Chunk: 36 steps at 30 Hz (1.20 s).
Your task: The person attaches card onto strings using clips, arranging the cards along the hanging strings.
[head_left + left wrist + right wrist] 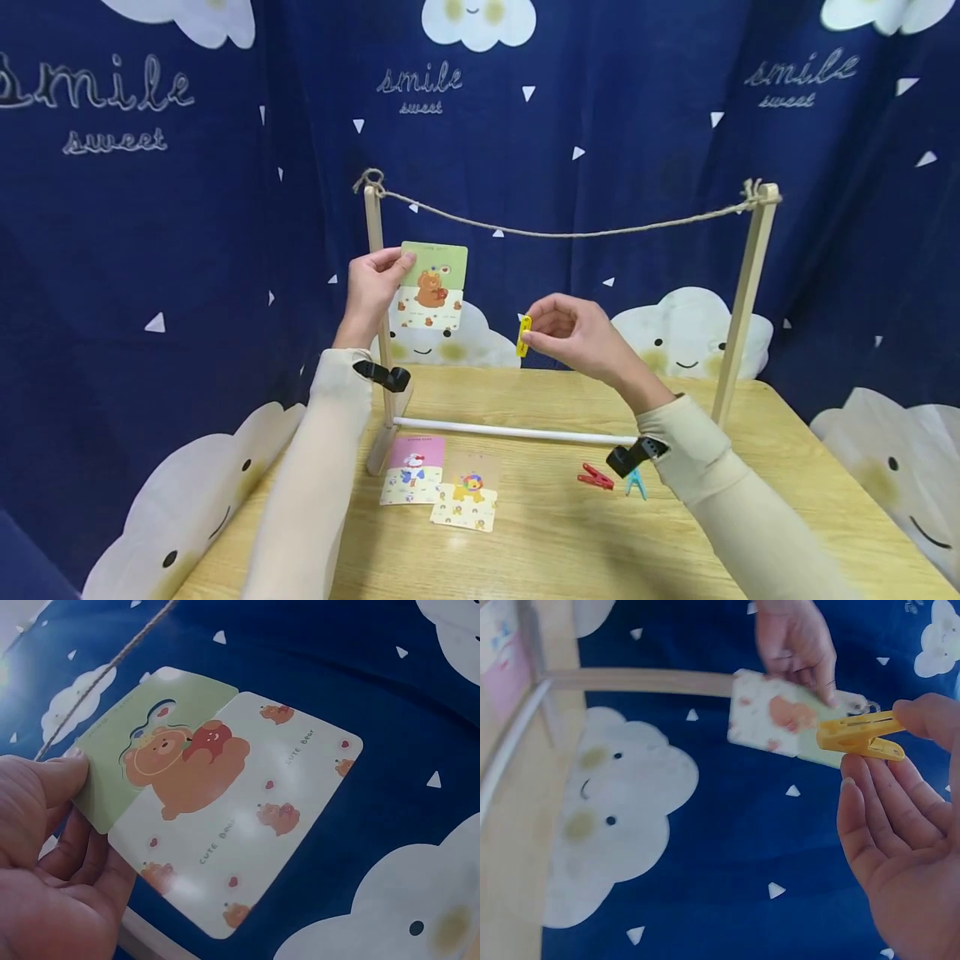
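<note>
My left hand pinches a green-and-white bear card by its upper left edge, beside the left post and below the rope. In the left wrist view the thumb lies on the green part of the card. A yellow clothespin is between the thumb and fingertips of my right hand, to the right of the card and lower than the rope. The right wrist view shows the clothespin with its jaws pointing toward the card; whether they are parted is hard to tell.
The rope hangs between two wooden posts, joined low down by a white rod. On the table lie a pink card, a tan lion card, a red clothespin and a blue clothespin. A dark blue curtain stands behind.
</note>
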Motion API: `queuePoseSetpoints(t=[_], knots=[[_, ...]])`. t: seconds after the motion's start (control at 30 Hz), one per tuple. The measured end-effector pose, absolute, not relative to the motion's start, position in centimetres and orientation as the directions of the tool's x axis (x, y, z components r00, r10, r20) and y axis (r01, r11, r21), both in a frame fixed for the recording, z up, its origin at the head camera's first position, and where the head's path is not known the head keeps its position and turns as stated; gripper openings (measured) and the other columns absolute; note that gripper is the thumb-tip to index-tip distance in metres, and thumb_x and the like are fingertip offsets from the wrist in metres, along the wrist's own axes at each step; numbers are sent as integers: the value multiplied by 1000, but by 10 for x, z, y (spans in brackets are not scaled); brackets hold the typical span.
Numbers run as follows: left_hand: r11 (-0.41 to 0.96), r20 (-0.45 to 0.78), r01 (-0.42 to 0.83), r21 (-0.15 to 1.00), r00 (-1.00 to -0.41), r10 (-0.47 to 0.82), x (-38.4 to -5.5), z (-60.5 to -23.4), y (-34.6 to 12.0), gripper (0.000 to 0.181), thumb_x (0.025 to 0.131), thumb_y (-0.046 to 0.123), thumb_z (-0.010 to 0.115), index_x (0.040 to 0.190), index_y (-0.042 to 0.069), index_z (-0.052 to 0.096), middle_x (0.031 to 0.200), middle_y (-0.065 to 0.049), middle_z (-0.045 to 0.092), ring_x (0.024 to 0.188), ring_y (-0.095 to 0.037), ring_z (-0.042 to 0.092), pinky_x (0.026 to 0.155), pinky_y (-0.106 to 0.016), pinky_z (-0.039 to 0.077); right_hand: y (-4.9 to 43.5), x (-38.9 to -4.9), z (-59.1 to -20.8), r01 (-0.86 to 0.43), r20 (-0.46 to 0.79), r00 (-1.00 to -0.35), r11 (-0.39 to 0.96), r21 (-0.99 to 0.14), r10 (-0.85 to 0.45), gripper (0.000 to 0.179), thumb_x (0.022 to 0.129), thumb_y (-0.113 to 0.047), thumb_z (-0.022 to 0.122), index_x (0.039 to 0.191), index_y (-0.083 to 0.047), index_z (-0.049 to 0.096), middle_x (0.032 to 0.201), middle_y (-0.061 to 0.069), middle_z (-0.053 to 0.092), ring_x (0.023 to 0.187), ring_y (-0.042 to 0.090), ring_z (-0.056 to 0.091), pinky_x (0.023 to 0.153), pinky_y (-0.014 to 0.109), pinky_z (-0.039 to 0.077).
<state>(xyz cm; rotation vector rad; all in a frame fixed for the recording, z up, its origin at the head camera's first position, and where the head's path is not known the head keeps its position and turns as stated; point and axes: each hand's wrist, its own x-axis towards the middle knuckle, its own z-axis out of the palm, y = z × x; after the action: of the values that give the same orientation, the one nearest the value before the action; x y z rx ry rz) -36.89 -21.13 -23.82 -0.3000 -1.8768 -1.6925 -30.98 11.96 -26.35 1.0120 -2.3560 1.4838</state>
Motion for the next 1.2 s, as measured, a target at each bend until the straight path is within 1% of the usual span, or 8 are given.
queuePoseSetpoints(t=[0.13,0.2,0.3,0.47,0.73,0.97,1.07,1.2], knots=[[156,546,523,838,-807,-226,-373,-238,-211,38,95,25,78,120,-3,74,89,3,73,78,-7,66,71,-20,54,109,-315,-242,-623,491,-759,259,-738,-428,30,90,-24,83,113,-12,67,101,7,75,90,23,74,80,32,59],[162,542,517,840,-807,-233,-376,-239,-211,38,95,25,78,121,-3,74,89,5,73,77,-6,66,71,-19,54,104,-317,-233,-627,500,-761,269,-731,-414,29,91,-24,82,113,-13,67,102,6,74,91,22,73,80,31,60],[172,538,510,843,-806,-245,-378,-238,-209,39,95,25,78,122,-2,74,90,4,73,77,-5,66,72,-18,53,97,-321,-224,-647,522,-750,284,-708,-407,27,92,-24,81,112,-13,67,102,4,75,91,21,73,81,31,60],[156,541,518,841,-801,-255,-380,-237,-204,37,94,26,79,119,-2,75,89,3,73,76,-6,66,71,-19,53,87,-331,-209,-681,567,-727,297,-670,-387,26,93,-25,80,112,-14,68,104,2,75,93,18,73,84,31,59],[117,532,521,846,-806,-258,-379,-239,-198,35,94,24,79,118,-2,76,87,3,73,76,-8,66,71,-20,54,68,-345,-179,-695,627,-718,261,-670,-304,24,95,-22,78,114,-11,68,107,4,75,96,17,72,90,32,58],[105,547,540,835,-793,-269,-380,-238,-199,35,93,22,80,117,-3,75,83,7,72,75,-7,65,70,-20,52,57,-361,-156,-719,673,-695,258,-645,-252,17,97,-17,74,110,-10,67,103,4,75,93,17,72,86,30,58],[105,557,551,828,-786,-270,-380,-236,-199,34,94,22,79,117,-3,75,84,7,71,75,-7,65,70,-21,52,54,-367,-147,-714,677,-699,255,-651,-230,15,98,-17,74,109,-10,68,102,5,75,93,17,71,87,29,57],[100,556,550,829,-792,-251,-384,-235,-195,36,94,23,79,119,-3,75,86,6,72,76,-7,66,71,-21,54,49,-372,-138,-701,679,-711,259,-665,-182,13,98,-18,73,108,-10,68,101,5,75,93,18,71,88,29,57]])
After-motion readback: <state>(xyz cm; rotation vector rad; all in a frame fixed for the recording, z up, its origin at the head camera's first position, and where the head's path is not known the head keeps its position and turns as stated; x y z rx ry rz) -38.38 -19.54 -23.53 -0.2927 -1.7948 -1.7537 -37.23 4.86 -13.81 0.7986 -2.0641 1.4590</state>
